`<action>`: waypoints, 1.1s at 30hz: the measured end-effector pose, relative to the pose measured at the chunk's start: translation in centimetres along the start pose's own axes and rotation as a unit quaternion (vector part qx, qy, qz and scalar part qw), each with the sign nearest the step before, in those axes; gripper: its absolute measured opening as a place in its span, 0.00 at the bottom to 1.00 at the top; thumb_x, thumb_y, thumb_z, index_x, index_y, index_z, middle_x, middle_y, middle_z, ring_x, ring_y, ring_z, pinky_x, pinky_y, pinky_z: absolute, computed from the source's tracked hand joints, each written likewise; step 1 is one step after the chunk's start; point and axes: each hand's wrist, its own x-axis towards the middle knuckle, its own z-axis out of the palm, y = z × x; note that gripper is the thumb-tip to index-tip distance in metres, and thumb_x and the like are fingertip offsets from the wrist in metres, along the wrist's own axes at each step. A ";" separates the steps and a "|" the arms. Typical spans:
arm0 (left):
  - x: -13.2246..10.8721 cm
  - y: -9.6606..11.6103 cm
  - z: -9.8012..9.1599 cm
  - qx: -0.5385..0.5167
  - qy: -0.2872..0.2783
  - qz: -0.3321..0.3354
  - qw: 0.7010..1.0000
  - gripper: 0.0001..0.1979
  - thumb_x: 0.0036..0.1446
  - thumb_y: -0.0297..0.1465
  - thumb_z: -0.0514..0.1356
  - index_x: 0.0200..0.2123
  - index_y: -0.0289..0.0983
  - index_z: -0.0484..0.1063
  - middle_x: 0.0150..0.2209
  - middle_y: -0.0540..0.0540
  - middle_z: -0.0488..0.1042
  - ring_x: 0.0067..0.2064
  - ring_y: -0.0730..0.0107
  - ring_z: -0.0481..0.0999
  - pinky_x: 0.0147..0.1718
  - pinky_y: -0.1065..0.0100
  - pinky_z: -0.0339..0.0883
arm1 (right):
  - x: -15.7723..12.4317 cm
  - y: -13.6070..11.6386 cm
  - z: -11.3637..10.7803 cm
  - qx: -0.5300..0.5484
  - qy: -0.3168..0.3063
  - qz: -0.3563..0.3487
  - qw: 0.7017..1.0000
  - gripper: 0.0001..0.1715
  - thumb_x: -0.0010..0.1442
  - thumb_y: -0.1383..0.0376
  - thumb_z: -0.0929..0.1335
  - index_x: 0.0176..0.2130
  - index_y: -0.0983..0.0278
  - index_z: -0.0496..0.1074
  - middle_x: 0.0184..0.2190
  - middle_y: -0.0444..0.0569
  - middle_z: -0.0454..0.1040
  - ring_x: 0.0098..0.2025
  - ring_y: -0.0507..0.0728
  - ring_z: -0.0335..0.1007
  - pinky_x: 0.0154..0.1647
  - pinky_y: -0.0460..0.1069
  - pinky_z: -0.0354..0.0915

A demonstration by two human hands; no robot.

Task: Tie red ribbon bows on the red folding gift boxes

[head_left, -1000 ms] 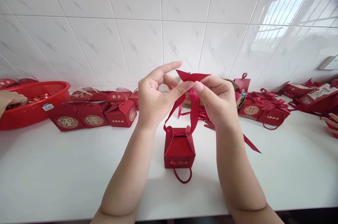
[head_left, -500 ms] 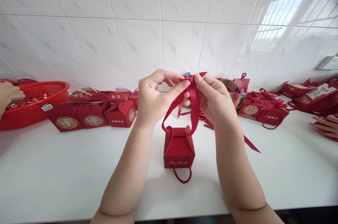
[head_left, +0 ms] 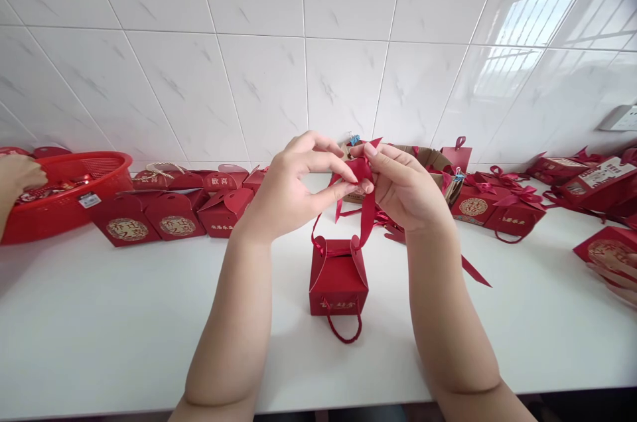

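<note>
Head view: the only view, looking down over both forearms at a white surface (head_left: 99, 316) against a tiled wall.
Left hand (head_left: 293, 193): raised over the box, its fingers (head_left: 343, 166) closed in a pinch on the ribbon, thumb against forefinger.
Right hand (head_left: 405, 193): opposite and touching the left at the tips, its fingers (head_left: 385, 158) also closed on the ribbon at the same spot.
Doing it well: in my judgement the ribbon should stay flat and untwisted between the two pinches. Both strands need even tension so the light box is neither lifted nor tipped, and the folded part should sit centred over the box top.
Ribbon (head_left: 369, 213): dark red satin, glossy. Two strands rise from the box's top flaps to the pinch, a pointed end sticks up above the fingers, and a loose tail lies on the surface to the right.
Box (head_left: 338, 282): small, red, upright at the middle of the surface between the forearms. It has gold lettering low on its front and a red cord loop (head_left: 344, 332) hanging below.
Around: a row of red boxes (head_left: 174, 219) on the left, bow-tied boxes (head_left: 497, 206) on the right, and a red basket (head_left: 70, 170) at far left with another person's hand (head_left: 17, 176) at it. A second person's hand (head_left: 617, 269) is at the right edge.
</note>
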 end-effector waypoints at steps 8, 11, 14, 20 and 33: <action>-0.1 -0.9 -0.4 0.080 -0.066 0.014 0.994 0.06 0.51 0.25 0.61 0.26 0.41 0.76 0.30 0.50 0.76 0.31 0.71 0.72 0.33 0.69 0.65 | -0.5 -0.1 -0.6 -0.061 -0.029 -0.008 0.998 0.13 0.55 0.56 0.71 0.27 0.63 0.74 0.28 0.46 0.76 0.34 0.53 0.73 0.40 0.50 0.69; -0.2 -0.8 -0.8 0.064 -0.062 -0.007 0.996 0.05 0.51 0.25 0.61 0.27 0.41 0.74 0.29 0.50 0.75 0.30 0.72 0.72 0.32 0.69 0.66 | -1.0 -0.7 -0.6 -0.153 -0.023 -0.033 0.987 0.12 0.55 0.56 0.71 0.29 0.63 0.76 0.29 0.47 0.77 0.36 0.55 0.74 0.40 0.52 0.70; -0.3 -0.5 -1.1 0.022 -0.053 -0.029 0.998 0.05 0.49 0.27 0.64 0.31 0.41 0.73 0.31 0.49 0.75 0.30 0.71 0.72 0.30 0.69 0.66 | -1.5 -1.1 -0.4 -0.234 0.000 -0.077 0.969 0.11 0.56 0.58 0.70 0.33 0.63 0.78 0.31 0.48 0.77 0.37 0.56 0.74 0.38 0.52 0.71; -0.3 -0.5 -1.1 -0.005 -0.099 -0.079 0.992 0.12 0.62 0.32 0.53 0.47 0.41 0.70 0.34 0.48 0.76 0.34 0.68 0.74 0.33 0.66 0.69 | -1.5 -0.9 -0.2 -0.267 -0.025 -0.167 0.949 0.09 0.58 0.61 0.69 0.37 0.62 0.78 0.37 0.49 0.78 0.42 0.56 0.73 0.43 0.53 0.72; 0.3 -1.3 -0.5 -0.007 -0.105 -0.027 0.994 0.11 0.57 0.26 0.55 0.41 0.37 0.75 0.38 0.48 0.77 0.37 0.72 0.75 0.37 0.70 0.69 | -1.3 -0.9 -0.5 -0.230 -0.079 -0.177 0.954 0.06 0.59 0.68 0.68 0.36 0.63 0.77 0.38 0.48 0.77 0.44 0.55 0.73 0.46 0.52 0.70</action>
